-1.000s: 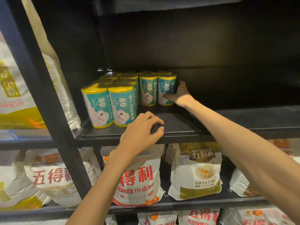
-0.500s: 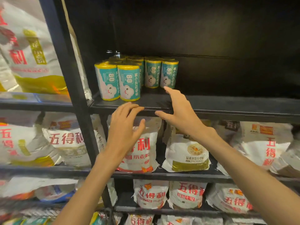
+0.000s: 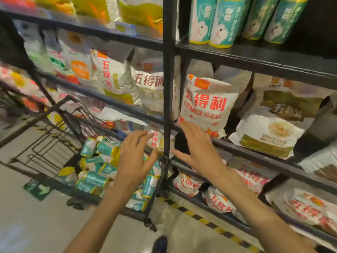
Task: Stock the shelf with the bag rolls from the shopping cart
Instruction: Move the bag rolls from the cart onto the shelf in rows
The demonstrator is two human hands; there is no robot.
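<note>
Several teal and yellow bag rolls (image 3: pixel 221 22) stand upright on the black shelf (image 3: pixel 255 57) at the top right. Many more bag rolls (image 3: pixel 94 177) lie loose in the black wire shopping cart (image 3: pixel 54 143) at the lower left. My left hand (image 3: pixel 135 159) hovers over the cart's right side with fingers spread, holding nothing. My right hand (image 3: pixel 196 148) is beside it, in front of the shelf upright, fingers straight and empty.
A black shelf upright (image 3: pixel 168 79) rises between cart and hands. White flour bags (image 3: pixel 206 105) with red lettering fill the lower shelves. A yellow-black striped line (image 3: pixel 206 221) runs along the floor by the shelf base. A dark shoe (image 3: pixel 160 243) shows below.
The view has swung down and left from the stocked shelf to the cart. Both hands dropped away from the shelf edge and now hang over the cart, empty.
</note>
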